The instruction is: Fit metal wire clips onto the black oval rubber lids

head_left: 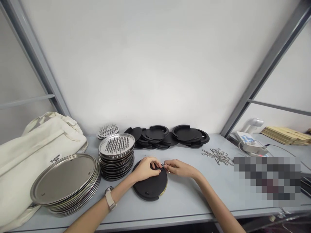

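Observation:
A black round disc-shaped case (pixel 151 187) lies on the grey table, with a thin yellowish edge showing at its lower right. My left hand (pixel 147 169) rests over its upper part, thumb and fingers curled in at the far right rim. At that same rim my right hand (pixel 178 168) pinches a small metal clip (pixel 162 165), its fingertips almost meeting those of the left. The fingers partly hide the clip, so how it sits on the case cannot be made out. To the right lies a loose heap of bent wire clips (pixel 218 156).
Close on the left stand a stack of perforated grater discs (pixel 117 145) and a stack of larger round metal plates (pixel 65 178). A cream cloth bag (pixel 48 139) leans behind. Black round holders (pixel 155 133) line the wall. Wooden pieces (pixel 284 135) and a white device (pixel 250 145) are far right.

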`<state>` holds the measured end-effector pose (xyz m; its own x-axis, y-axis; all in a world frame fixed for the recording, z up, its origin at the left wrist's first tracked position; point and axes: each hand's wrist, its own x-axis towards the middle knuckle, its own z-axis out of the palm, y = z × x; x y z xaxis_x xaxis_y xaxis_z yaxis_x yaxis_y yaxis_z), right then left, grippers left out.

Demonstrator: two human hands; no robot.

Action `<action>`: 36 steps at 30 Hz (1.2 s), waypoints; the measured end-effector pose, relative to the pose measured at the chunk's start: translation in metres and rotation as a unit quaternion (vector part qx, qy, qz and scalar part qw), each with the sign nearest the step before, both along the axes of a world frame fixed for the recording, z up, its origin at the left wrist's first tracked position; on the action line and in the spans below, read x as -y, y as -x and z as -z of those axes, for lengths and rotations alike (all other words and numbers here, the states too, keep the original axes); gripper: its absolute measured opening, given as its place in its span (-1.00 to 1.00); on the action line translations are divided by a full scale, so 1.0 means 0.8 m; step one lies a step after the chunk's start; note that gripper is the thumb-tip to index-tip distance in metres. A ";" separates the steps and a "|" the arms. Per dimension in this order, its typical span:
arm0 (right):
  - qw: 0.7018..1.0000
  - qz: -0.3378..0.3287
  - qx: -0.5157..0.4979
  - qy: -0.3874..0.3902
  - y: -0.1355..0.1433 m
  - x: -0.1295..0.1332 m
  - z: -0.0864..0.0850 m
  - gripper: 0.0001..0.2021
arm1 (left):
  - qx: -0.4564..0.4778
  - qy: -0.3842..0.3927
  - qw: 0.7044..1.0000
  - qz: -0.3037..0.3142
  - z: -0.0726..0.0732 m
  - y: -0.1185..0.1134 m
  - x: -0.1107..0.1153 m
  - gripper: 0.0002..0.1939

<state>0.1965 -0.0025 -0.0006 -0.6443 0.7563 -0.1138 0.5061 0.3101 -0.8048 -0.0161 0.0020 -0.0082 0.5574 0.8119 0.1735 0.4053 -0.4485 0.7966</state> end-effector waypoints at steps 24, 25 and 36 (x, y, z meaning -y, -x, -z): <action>1.000 -0.007 0.004 -0.013 0.001 0.001 -0.002 -0.68 | -0.009 -0.012 0.999 -0.039 0.003 -0.006 0.006 -0.89; 1.000 -0.008 0.006 -0.015 0.001 0.001 -0.002 -0.68 | -0.010 -0.013 0.999 -0.039 0.003 -0.006 0.006 -0.89; 1.000 -0.015 0.010 -0.017 -0.001 0.001 -0.002 -0.70 | 0.020 -0.037 0.998 -0.044 0.001 -0.006 0.006 -0.64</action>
